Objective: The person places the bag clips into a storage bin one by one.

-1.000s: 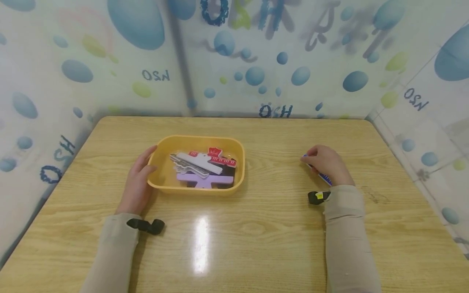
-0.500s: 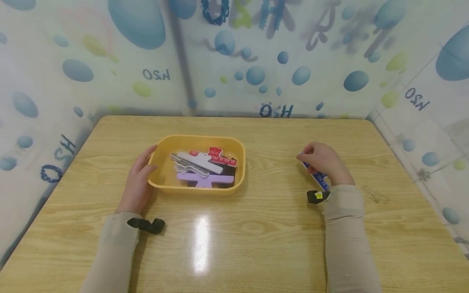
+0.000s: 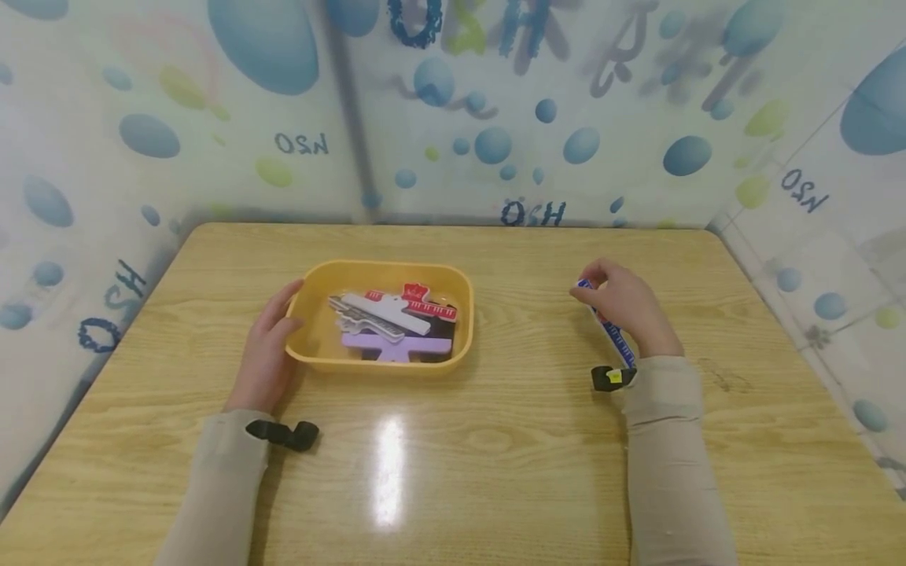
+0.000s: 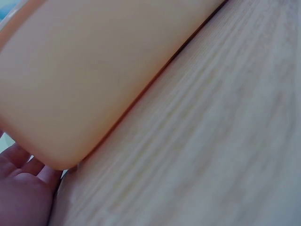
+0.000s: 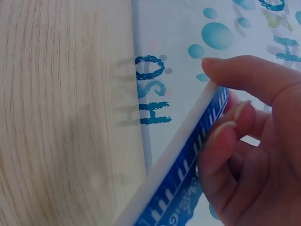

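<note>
In the head view my right hand [image 3: 626, 303] pinches a long blue clip [image 3: 617, 342] above the right part of the table. White piano-key marks and lettering run along the clip [image 5: 181, 162] in the right wrist view; thumb and fingers hold it near its upper end. My left hand [image 3: 263, 354] holds the left end of a yellow plastic bin [image 3: 463, 346], thumb at the rim and fingers along the outside. Inside the bin lie a red clip [image 3: 433, 310], a white clip [image 3: 396, 316], a lilac clip [image 3: 432, 346] and dark pieces partly covered by them.
The wooden table [image 3: 481, 472] reaches back to a wall [image 3: 453, 181] printed with blue and green drops. Another wall [image 3: 849, 259] stands along the right side. A black strap sits on each wrist.
My right hand has risen slightly away from me with the blue clip, more of which now shows below the fingers. The left hand and the bin stay put.
</note>
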### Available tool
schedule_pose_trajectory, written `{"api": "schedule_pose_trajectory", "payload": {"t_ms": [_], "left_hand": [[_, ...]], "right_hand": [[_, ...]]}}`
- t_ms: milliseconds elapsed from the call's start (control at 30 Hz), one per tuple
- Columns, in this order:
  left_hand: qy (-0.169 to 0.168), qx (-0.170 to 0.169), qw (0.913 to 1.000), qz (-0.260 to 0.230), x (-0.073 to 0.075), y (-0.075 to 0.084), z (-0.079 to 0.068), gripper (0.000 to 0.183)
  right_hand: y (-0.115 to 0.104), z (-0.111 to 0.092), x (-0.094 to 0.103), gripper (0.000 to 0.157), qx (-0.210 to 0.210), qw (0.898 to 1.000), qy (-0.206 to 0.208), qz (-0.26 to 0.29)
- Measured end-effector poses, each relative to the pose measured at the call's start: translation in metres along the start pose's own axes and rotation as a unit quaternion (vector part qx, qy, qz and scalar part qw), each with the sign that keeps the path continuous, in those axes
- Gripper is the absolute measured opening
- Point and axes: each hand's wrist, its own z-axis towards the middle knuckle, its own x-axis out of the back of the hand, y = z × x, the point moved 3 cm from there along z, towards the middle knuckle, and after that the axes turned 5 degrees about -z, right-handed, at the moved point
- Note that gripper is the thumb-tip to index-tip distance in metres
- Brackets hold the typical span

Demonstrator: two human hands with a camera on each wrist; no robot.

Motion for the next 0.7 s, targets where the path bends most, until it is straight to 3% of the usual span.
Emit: {"api": "schedule_pose_trajectory", "payload": {"t_ms": [200, 433, 700], "left_hand": [[0.000, 0.000, 1.0000, -0.005, 0.000, 0.000, 0.000, 0.049], [0.001, -0.002, 1.0000, -0.001, -0.001, 0.000, 0.000, 0.049], [0.002, 0.003, 1.0000, 0.005, -0.001, 0.001, 0.000, 0.049]], "right_hand": [[-0.005, -0.002, 0.003, 0.043, 0.007, 1.000, 0.020, 0.000], [-0.009, -0.002, 0.005, 0.040, 0.044, 0.998, 0.054, 0.000], [-0.011, -0.005, 0.006, 0.043, 0.034, 0.995, 0.070, 0.055]]}}
